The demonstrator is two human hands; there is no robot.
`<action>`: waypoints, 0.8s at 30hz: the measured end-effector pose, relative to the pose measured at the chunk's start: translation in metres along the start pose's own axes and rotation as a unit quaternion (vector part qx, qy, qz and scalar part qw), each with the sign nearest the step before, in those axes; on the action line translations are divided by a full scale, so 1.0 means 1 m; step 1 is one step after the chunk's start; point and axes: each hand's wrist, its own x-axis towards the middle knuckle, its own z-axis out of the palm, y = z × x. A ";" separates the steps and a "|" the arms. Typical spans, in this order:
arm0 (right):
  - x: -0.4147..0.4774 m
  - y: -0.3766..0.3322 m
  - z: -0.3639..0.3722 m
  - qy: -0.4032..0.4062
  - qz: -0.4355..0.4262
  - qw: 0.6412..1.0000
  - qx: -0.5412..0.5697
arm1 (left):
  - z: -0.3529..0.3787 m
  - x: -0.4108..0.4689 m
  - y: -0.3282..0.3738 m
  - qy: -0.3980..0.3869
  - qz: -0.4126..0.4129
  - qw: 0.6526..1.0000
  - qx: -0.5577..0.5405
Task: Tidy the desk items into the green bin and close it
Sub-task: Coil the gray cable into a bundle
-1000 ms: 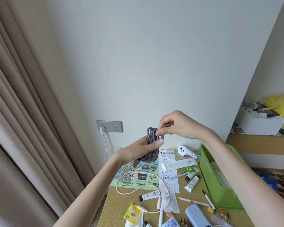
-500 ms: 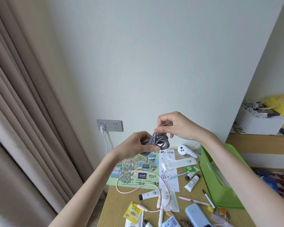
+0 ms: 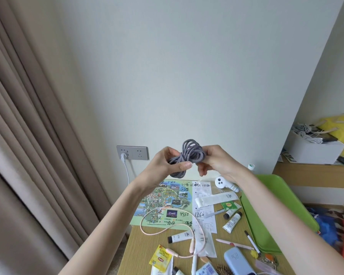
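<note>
A light wooden desk [image 3: 141,243] lay below both raised hands, strewn with small items. The bright green plastic bin [image 3: 266,211] stood on it below the right forearm and partly behind it, its top open. Below the left hand [image 3: 163,165] a green-bordered illustrated map sheet with handwritten numbers [image 3: 167,203] lay flat, and a pale pink charging cable [image 3: 163,232] looped loosely across the map's near edge. Right of the map, below the gap between the hands, lay a white printed receipt [image 3: 204,213]; a long white tube [image 3: 216,199] rested across its far part.

The left hand was closed around one end of a coiled grey braided cable [image 3: 189,153], thumb pressed over the strands and loops hanging beneath the palm. The right hand [image 3: 216,161] pinched the other end of the same bundle with curled fingers, so the cable was held in the air between the two hands, well above the desk and outside the bin.

Just under the right wrist sat a small white rounded device with dark dots [image 3: 220,182]. Nearer the person, below the left forearm, lay a yellow tea sachet [image 3: 160,260], and below the right forearm a pale blue case [image 3: 236,261].
</note>
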 end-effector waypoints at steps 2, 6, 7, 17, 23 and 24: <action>-0.001 0.008 0.007 0.007 -0.010 1.000 0.025 | -0.001 0.003 -0.005 0.052 0.002 0.998 -0.026; -0.002 0.018 0.022 0.062 -0.053 0.997 0.006 | 0.000 0.005 -0.014 0.104 0.013 0.994 -0.017; -0.002 0.020 0.025 0.093 -0.068 0.993 -0.015 | 0.000 0.006 -0.015 0.119 0.017 0.993 -0.007; -0.010 0.022 0.030 0.104 -0.142 0.984 0.036 | -0.008 0.008 -0.023 0.142 0.016 0.990 -0.004; -0.011 0.022 0.028 0.047 -0.113 0.990 0.072 | -0.002 0.008 -0.028 0.172 0.067 0.982 0.032; -0.011 0.022 0.026 0.046 -0.101 0.990 0.090 | -0.002 0.007 -0.028 0.165 0.071 0.983 0.035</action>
